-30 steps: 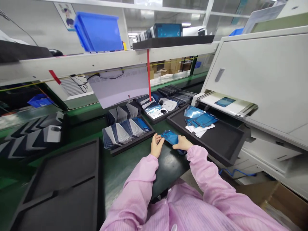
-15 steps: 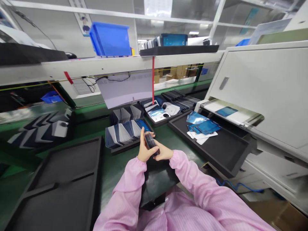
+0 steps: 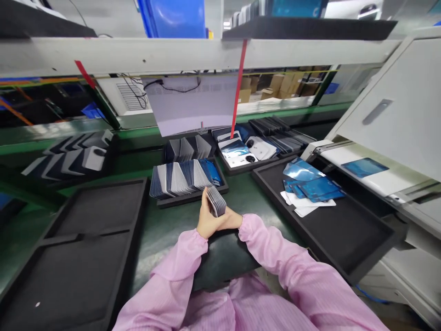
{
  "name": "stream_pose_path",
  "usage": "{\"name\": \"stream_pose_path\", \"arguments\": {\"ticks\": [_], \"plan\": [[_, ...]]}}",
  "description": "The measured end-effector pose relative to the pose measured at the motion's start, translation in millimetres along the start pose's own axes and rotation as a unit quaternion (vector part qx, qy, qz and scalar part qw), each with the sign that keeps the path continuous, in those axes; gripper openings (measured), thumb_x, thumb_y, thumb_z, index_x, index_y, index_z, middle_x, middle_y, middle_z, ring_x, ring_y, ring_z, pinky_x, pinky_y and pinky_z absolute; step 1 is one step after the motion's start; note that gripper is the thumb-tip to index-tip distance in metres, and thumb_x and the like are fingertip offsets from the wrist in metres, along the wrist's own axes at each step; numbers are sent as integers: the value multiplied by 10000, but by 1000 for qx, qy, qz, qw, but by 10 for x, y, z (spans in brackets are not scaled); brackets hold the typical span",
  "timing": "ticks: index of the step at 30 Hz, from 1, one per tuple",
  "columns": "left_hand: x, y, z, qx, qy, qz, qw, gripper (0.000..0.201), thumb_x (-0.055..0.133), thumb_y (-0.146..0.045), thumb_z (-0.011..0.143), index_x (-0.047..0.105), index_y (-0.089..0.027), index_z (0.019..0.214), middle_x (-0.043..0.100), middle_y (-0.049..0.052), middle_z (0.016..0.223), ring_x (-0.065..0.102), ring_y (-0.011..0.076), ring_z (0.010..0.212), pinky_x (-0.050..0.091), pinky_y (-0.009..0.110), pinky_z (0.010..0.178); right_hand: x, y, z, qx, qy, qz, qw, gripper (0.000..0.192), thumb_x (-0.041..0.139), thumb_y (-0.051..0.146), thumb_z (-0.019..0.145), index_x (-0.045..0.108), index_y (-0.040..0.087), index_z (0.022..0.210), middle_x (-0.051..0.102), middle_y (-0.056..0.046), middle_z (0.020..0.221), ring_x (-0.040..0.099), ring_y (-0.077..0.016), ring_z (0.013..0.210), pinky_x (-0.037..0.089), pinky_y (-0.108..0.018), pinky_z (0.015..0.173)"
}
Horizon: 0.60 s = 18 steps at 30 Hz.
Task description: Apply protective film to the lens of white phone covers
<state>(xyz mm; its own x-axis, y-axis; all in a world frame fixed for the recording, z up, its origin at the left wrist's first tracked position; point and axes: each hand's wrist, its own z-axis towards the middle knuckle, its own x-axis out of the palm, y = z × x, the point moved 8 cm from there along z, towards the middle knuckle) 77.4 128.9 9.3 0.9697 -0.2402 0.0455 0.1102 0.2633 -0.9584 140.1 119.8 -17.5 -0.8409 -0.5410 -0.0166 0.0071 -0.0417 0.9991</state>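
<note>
Stack (image 3: 217,202) sat gripped in the left hand (image 3: 205,219), just nearside of the filled tray (image 3: 182,198)! Right hand (image 3: 232,219) sat close, its hold hidden; even pressure seemed best for flush edges.

Bright, diffuse light. Right of the held stack (image 3: 217,202), glare streaks the blue sheets (image 3: 319,187); left of it, the bench (image 3: 161,232) shines dully. Edges look stretched, soft.

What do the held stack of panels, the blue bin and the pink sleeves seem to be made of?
Held stack of panels: thin, smooth sheets, perhaps plastic or glass; the neat edges alone leave it open.
Blue bin: probably glossy plastic, judging by its uniform colour and soft glare.
Pink sleeves: light fabric, seen from wrinkles and gathered cuffs.
</note>
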Motion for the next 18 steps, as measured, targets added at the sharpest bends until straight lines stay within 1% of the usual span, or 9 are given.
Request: {"name": "stream_pose_path", "arguments": {"ticks": [1,2,5,7,10,13,15,16,18], "plan": [[-30,-17,-26,-18,-6,-33,999,1148,856,-366,537,201,-234,1471,354,161,1485,382,337,1353,359,451,1084,31,3,-43,9,22,20,1000,708,764,458,599,528,131,1180,626,-160,1134,575,-295,1127,446,-484,997],[-45,-33,-56,-36,7,-77,996,1109,851,-410,538,252,-230,1454,407,159,1452,426,336,1318,401,437,1047,76,7,-90,19,48,46,998,646,724,485,611,560,116,1115,653,-158,1057,616,-295,1049,476,-484,951],[-140,-45,-180,-109,51,-209,970,840,708,-571,683,400,-210,1376,562,149,1306,571,289,1156,488,393,919,253,24,-215,47,125,126,983,567,540,537,650,589,87,993,682,-163,904,678,-289,849,533,-479,810],[-276,-19,-259,-156,34,-251,955,745,667,-570,733,433,-199,1335,636,136,1183,642,244,1001,515,357,824,372,28,-250,66,161,197,965,548,481,475,625,577,79,990,686,-176,896,684,-292,817,535,-477,777],[-398,-6,-322,-192,15,-275,942,694,712,-508,722,459,-202,1291,677,92,1045,657,175,819,512,294,725,492,36,-245,88,186,302,931,565,482,342,533,552,73,1025,695,-189,925,682,-298,823,526,-473,779],[-390,-24,-344,-193,15,-270,943,630,756,-395,713,492,-216,1256,669,18,906,573,77,627,453,197,584,557,84,-247,90,187,384,900,611,479,291,482,533,81,1053,705,-182,915,679,-295,780,521,-480,762],[-339,-10,-389,-202,12,-276,940,613,782,-384,675,529,-210,1205,629,-34,754,448,30,472,356,159,455,649,108,-297,103,202,427,875,642,477,300,463,522,86,1067,706,-175,882,675,-301,747,519,-494,739],[-302,6,-425,-211,12,-284,935,595,789,-413,650,559,-192,1153,589,-58,656,373,15,405,305,154,407,704,97,-330,115,206,436,868,651,478,305,456,520,87,1068,705,-173,867,674,-307,748,516,-501,737],[-233,40,-505,-233,12,-300,925,531,776,-462,638,602,-161,1039,489,-95,504,256,1,328,239,153,353,788,19,-393,147,188,428,872,646,484,298,445,525,94,1056,702,-171,869,673,-323,805,509,-508,770]]}}
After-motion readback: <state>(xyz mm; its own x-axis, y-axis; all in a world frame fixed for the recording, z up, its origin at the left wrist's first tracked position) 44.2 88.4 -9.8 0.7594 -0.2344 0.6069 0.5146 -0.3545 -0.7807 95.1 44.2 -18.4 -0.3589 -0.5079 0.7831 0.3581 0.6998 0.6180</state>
